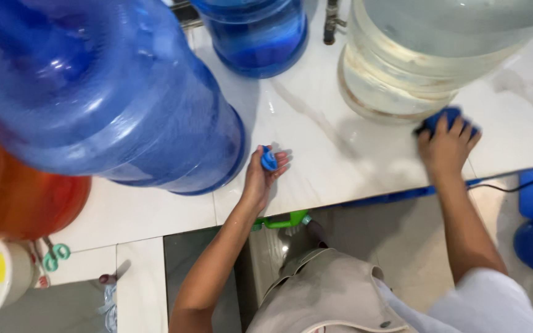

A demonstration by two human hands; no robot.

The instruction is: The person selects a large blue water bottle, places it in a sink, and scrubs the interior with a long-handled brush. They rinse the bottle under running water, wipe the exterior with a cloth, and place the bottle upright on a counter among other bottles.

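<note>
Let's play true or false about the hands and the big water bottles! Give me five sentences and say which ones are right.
1. The left hand holds a small blue cap. True.
2. The right hand presses a yellow sponge. False: it rests on a blue cloth.
3. The blue cloth lies at the foot of the clear water jug. True.
4. The large blue water jug near the left hand lies on its side. False: it stands upright on the white counter.
5. The scissors have red handles. False: they are green.
</note>
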